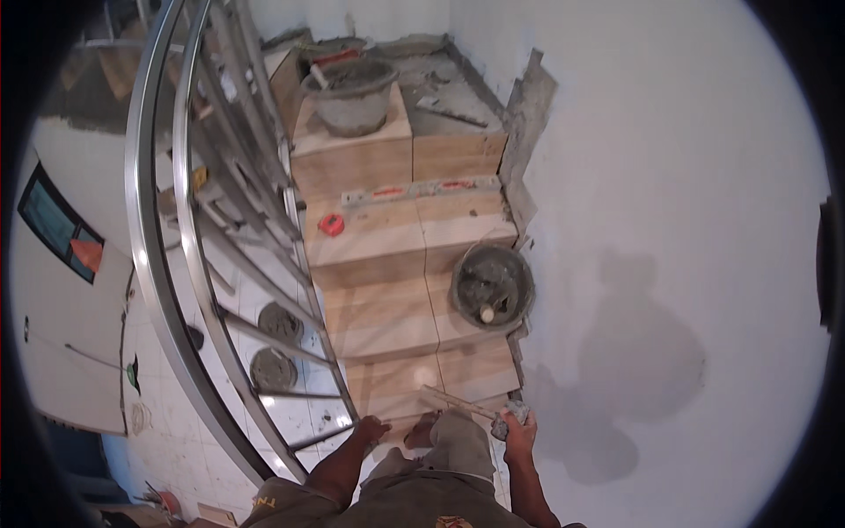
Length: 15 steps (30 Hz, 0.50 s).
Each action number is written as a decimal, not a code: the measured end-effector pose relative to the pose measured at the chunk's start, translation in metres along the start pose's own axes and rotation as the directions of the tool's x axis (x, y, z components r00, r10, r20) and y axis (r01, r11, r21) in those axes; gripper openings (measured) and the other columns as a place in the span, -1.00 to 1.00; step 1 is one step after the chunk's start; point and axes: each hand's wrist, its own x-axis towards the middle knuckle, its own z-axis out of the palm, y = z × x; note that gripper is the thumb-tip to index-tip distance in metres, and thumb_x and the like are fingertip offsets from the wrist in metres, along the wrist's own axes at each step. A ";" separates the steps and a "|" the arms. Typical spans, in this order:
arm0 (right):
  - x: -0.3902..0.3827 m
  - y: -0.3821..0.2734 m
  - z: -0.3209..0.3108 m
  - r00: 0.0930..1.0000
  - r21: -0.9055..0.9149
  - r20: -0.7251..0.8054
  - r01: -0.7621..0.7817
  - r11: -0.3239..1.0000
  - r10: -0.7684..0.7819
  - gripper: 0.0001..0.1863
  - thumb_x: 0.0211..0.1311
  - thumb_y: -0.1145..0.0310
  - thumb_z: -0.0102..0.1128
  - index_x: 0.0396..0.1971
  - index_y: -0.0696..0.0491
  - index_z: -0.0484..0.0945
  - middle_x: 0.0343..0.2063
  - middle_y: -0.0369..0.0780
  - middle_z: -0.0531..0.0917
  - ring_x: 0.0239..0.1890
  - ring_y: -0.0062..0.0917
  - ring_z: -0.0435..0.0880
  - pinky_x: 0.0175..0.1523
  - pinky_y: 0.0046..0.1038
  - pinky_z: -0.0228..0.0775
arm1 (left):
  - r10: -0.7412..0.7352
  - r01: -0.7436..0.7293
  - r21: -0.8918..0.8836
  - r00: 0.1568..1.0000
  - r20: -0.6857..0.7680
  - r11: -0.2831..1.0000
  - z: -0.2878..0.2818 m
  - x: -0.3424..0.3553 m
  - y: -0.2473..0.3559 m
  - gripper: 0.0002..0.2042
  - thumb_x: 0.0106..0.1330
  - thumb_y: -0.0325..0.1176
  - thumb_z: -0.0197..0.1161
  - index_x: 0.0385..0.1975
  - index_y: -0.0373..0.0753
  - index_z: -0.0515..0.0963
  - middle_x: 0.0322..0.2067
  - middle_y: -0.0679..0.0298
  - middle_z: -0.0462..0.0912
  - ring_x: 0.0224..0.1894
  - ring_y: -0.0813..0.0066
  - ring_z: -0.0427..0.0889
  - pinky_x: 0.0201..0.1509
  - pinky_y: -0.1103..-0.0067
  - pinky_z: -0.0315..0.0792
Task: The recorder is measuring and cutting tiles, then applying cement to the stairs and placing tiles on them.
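My right hand (519,431) grips a grey, crumpled lump (508,414) and a long thin stick (462,400) that points left across the lower step. My left hand (371,429) hangs beside the railing's lower end, fingers loosely bent, with nothing visible in it. Beyond my hands, wood-look tiled steps (377,321) climb away from me. A grey bucket (471,268) with mortar and a light handle inside stands at their right. Higher up lie a red tape measure (331,224) and a long level (414,190).
A second bucket (352,110) stands on an upper step beside a rough cement landing (453,88). A steel railing (143,202) curves along my left; below it are a tiled floor (202,414) and dark round containers (273,370). A white wall (669,220) bounds the right.
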 end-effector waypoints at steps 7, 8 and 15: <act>-0.002 -0.145 0.056 0.991 -0.043 0.076 0.117 0.992 -0.114 -0.60 0.16 0.46 0.39 -0.02 0.10 0.46 -0.26 -0.28 0.61 -0.32 -0.58 0.60 -0.25 -0.49 0.52 | -0.328 -0.064 -0.830 0.900 -0.287 0.554 -0.166 -0.048 0.059 -0.55 0.23 -0.07 0.41 -0.10 -0.34 0.62 -0.35 0.20 0.71 -0.28 0.44 0.66 -0.16 0.45 0.54; 0.004 -0.161 0.057 0.993 -0.062 0.087 0.091 0.994 -0.086 -0.55 0.15 0.45 0.41 0.03 0.10 0.46 -0.19 -0.28 0.61 -0.20 -0.59 0.59 -0.13 -0.50 0.50 | -0.345 -0.170 -0.861 0.866 -0.363 0.479 -0.209 -0.070 0.100 -0.63 0.28 -0.18 0.38 -0.10 -0.37 0.60 -0.37 0.28 0.67 -0.32 0.56 0.60 -0.19 0.51 0.53; 0.045 -0.213 0.114 0.953 0.076 0.006 0.302 0.950 -0.303 -0.58 0.25 0.36 0.34 0.05 0.15 0.44 -0.14 -0.23 0.60 -0.18 -0.53 0.61 -0.12 -0.46 0.54 | -0.316 -0.624 -0.714 0.640 -0.700 0.318 -0.397 -0.207 0.209 -0.63 0.37 -0.23 0.34 0.06 -0.31 0.55 -0.23 0.32 0.68 -0.24 0.64 0.60 -0.12 0.65 0.47</act>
